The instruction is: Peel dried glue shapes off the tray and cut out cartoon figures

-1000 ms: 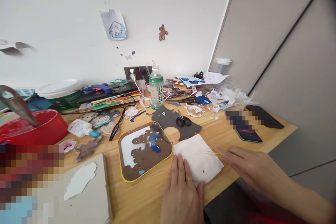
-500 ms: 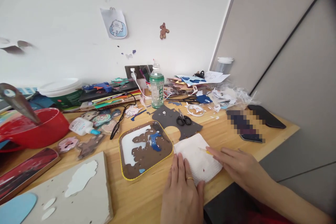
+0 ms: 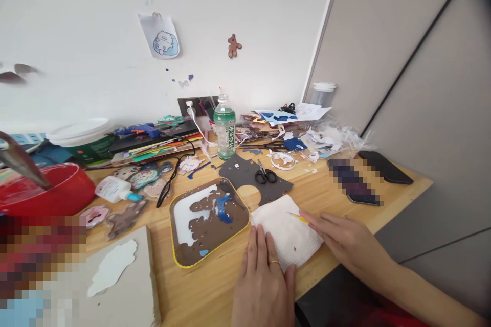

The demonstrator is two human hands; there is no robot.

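Observation:
A white paper towel [image 3: 286, 235] with a small red mark lies near the table's front edge. My left hand [image 3: 264, 281], a ring on one finger, rests flat on its left side with the fingers stretched out. From the right, my right hand [image 3: 339, 237] holds a thin yellow-handled tool [image 3: 299, 217], its pale tip over the towel's upper part. Just left of the towel sits a yellow-rimmed tray [image 3: 203, 254] with white and blue paint on brown. Black scissors [image 3: 265, 175] lie on dark grey cut sheet [image 3: 243, 171] behind the towel.
A green-labelled bottle [image 3: 225, 130] stands at the back, beside piled paper scraps. On the left are a red bowl [image 3: 69, 189], a glue bottle [image 3: 114, 189] and a beige board [image 3: 148, 276] bearing a pale cutout. A phone [image 3: 355, 184] lies at the right.
The whole view has shifted slightly, moving most things a little left in the picture. Both hands keep nearly the same place on the towel, and the tool is still held.

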